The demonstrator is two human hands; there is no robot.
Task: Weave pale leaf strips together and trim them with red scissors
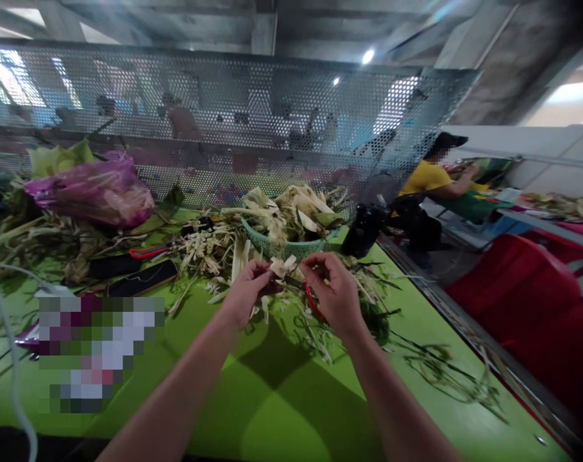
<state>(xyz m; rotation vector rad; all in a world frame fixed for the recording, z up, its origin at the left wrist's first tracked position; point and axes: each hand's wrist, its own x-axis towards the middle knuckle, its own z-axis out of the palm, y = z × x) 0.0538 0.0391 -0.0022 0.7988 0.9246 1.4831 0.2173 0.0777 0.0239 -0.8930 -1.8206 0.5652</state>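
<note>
My left hand pinches a pale, folded piece of dried husk between thumb and fingers above the green table. Close beside it on the right, my right hand has its fingertips pressed together near the husk's edge; whatever is between them is too small to make out. Partly under the right hand lies a tool with a red looped handle, probably scissors. Just beyond both hands stands a green basket heaped with dry husks. Loose husk scraps surround the hands.
A black container stands right of the basket. To the left lie a phone, a red-handled cutter and a pink plastic bag. A perforated metal screen rises behind. A person in yellow sits at right, beyond red chairs.
</note>
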